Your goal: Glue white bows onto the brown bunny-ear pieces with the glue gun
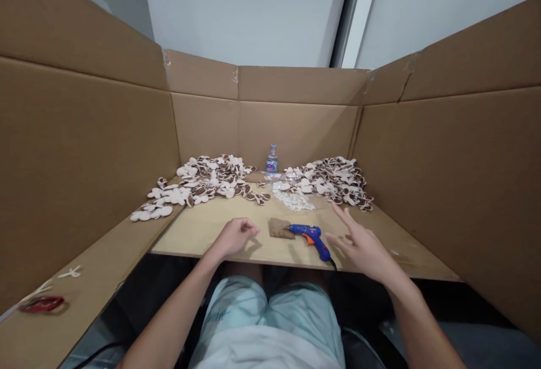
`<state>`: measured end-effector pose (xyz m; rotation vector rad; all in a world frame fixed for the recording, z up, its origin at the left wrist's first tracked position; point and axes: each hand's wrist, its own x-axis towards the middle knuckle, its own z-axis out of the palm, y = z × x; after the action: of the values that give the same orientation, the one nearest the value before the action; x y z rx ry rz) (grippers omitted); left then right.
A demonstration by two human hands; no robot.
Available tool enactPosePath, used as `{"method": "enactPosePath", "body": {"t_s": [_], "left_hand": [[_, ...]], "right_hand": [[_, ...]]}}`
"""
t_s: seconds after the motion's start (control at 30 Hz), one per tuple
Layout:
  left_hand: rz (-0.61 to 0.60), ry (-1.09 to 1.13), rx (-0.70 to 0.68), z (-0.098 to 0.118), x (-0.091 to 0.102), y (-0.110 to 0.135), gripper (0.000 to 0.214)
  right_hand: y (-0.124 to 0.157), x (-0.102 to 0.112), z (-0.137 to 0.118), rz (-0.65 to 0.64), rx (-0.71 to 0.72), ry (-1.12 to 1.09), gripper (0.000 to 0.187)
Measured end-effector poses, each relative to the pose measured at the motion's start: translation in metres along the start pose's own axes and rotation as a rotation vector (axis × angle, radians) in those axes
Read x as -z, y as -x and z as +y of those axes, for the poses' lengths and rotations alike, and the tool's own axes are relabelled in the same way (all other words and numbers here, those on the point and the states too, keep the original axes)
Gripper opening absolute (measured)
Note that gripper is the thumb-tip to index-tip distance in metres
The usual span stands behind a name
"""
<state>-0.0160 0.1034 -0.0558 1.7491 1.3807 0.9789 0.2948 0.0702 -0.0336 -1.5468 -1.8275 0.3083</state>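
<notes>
A blue glue gun (310, 236) with an orange trigger lies on the wooden tabletop (203, 234), its nozzle resting on a small brown pad (280, 228). My left hand (234, 236) hovers just left of the pad, fingers loosely curled with nothing in them. My right hand (359, 242) is stretched out with fingers spread, just right of the glue gun, pointing toward the right heap of cut-outs (338, 182). A second heap of white and brown cut-outs (203, 182) lies at the back left.
A small water bottle (271, 160) stands at the back between the heaps, with small white pieces (293, 199) in front of it. Cardboard walls (84, 149) enclose the table on three sides. A red tool (42, 303) lies on the left ledge.
</notes>
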Motion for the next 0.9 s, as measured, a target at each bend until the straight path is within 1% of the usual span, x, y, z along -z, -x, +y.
{"method": "enactPosePath", "body": {"t_s": [0.07,0.13,0.23,0.3,0.37,0.43,0.53,0.67,0.77,0.9], "left_hand": [[0.054,-0.089,0.009,-0.007,-0.004,-0.028,0.026],[0.093,-0.165,0.023,-0.011,-0.010,-0.058,0.022],[0.097,-0.270,0.047,-0.013,-0.019,-0.100,0.032],[0.088,-0.325,0.067,-0.014,-0.023,-0.121,0.035],[0.084,-0.357,0.087,-0.017,-0.026,-0.136,0.036],[0.084,-0.363,0.099,-0.020,-0.028,-0.145,0.035],[0.096,-0.324,0.106,-0.026,-0.026,-0.150,0.034],[0.157,-0.219,0.106,-0.029,-0.020,-0.142,0.034],[0.221,-0.111,0.094,-0.026,-0.014,-0.128,0.034],[0.288,0.053,0.059,-0.018,-0.006,-0.099,0.029]], "right_hand": [[-0.003,-0.010,0.008,-0.121,-0.108,0.135,0.053],[-0.006,-0.025,0.012,-0.186,-0.183,0.194,0.043],[-0.011,-0.048,0.012,-0.190,-0.214,0.215,0.029],[-0.012,-0.058,0.012,-0.178,-0.218,0.223,0.021],[-0.011,-0.064,0.013,-0.157,-0.214,0.221,0.015],[-0.010,-0.067,0.015,-0.137,-0.205,0.201,0.013],[-0.010,-0.066,0.017,-0.117,-0.201,0.129,0.014],[-0.013,-0.064,0.016,-0.090,-0.220,-0.047,0.010],[-0.017,-0.064,0.014,-0.089,-0.260,-0.222,0.010],[-0.019,-0.067,0.015,-0.102,-0.334,-0.441,0.007]]}}
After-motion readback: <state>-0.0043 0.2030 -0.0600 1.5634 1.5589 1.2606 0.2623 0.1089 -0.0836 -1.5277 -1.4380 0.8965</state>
